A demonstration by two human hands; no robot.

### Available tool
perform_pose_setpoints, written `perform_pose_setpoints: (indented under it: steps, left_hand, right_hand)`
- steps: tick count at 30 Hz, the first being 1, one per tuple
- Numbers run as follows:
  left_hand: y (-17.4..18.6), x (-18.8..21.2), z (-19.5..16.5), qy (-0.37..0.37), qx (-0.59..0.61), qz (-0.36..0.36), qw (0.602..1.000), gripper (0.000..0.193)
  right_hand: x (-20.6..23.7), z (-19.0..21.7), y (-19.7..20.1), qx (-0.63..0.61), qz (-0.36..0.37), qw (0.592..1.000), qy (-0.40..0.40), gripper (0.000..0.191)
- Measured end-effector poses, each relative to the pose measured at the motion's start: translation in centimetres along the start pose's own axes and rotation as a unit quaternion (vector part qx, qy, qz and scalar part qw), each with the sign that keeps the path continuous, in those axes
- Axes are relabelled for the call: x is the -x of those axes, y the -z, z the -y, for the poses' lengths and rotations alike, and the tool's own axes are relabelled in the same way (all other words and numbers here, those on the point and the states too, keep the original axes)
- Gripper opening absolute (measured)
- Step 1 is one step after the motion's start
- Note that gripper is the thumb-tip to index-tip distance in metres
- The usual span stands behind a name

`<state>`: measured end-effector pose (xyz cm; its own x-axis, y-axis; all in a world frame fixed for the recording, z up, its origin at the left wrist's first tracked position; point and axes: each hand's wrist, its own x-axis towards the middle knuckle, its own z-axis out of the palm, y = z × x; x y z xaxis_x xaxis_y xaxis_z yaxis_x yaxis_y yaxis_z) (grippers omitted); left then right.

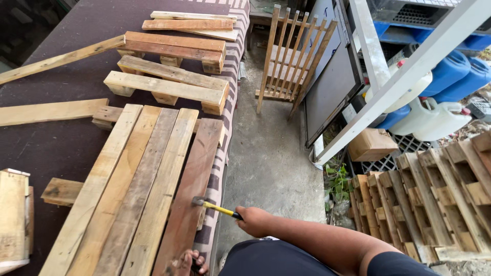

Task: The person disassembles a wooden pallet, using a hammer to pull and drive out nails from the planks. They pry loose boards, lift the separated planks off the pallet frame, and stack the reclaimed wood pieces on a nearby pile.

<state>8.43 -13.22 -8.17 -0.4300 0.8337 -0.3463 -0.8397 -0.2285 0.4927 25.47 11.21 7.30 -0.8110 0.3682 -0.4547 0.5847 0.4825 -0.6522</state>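
My right hand [253, 220] grips a hammer [215, 207] with a yellow shaft and black grip. Its metal head rests on the right edge of a reddish-brown plank [197, 168]. That plank is the rightmost of several long planks [133, 179] laid side by side on a dark workbench [56, 143]. My left hand [186, 263] sits at the bottom edge, fingers pressing on the near end of the reddish plank.
Pallet sections with blocks [169, 87] and loose boards [48, 111] lie further back on the bench. A slatted wooden frame [289, 56] leans by a dark panel. Stacked pallets [434, 194] stand at right, with blue and white jugs [434, 115] behind a white frame. Concrete floor [266, 153] runs between.
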Motion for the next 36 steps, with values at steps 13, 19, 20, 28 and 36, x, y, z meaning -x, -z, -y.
perform_pose_setpoints:
  steps: [13,19,20,28,36]
  left_hand:
    - [-2.8,5.9,-12.3,0.052,-0.066,-0.014,0.996,0.046]
    - [-2.8,5.5,-15.0,0.061,-0.043,0.025,0.997,0.020]
    - [-2.6,5.4,-15.3,0.058,-0.067,0.004,0.996,0.017]
    - [-2.4,-0.9,-14.2,-0.177,-0.524,-0.073,0.830,0.010]
    - [-2.8,-4.5,-13.8,-0.245,-0.725,-0.054,0.642,0.007]
  right_hand:
    - [-1.3,-0.2,-9.9,-0.007,-0.080,0.988,-0.135,0.031]
    - [-2.1,2.9,-11.9,0.008,-0.090,0.988,-0.127,0.030]
    - [-2.0,3.7,-12.1,0.007,-0.094,0.988,-0.121,0.030]
    - [-1.7,5.1,-12.5,-0.025,-0.111,0.986,-0.118,0.029]
    - [-1.9,4.5,-13.3,-0.040,-0.105,0.981,-0.161,0.026]
